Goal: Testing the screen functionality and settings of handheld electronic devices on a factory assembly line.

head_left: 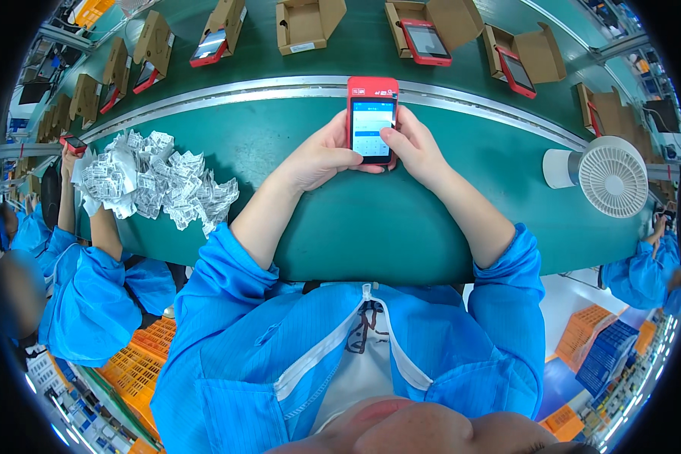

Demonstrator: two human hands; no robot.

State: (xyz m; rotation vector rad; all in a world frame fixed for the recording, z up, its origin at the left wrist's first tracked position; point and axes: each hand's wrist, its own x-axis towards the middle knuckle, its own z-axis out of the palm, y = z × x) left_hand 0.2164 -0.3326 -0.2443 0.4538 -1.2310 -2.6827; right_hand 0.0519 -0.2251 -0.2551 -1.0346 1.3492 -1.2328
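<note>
A red handheld payment terminal [372, 88] is held upright over the near side of the green bench, its screen lit in white and blue. My left hand [321, 155] grips its left side, with the thumb lying across the lower left corner of the screen. Round its right edge close the fingers of my right hand [418, 147], while that thumb rests on the screen near a blue bar. Straight beyond the terminal, an open cardboard box [303, 26] holds no terminal that I can see.
Crumpled printed paper slips [155, 178] lie heaped at the left. A white fan [611, 175] stands at the right. Beyond a metal rail [280, 85], more open boxes hold red terminals [427, 41]. Co-workers in blue sit on both sides; orange crates [138, 371] are at lower left.
</note>
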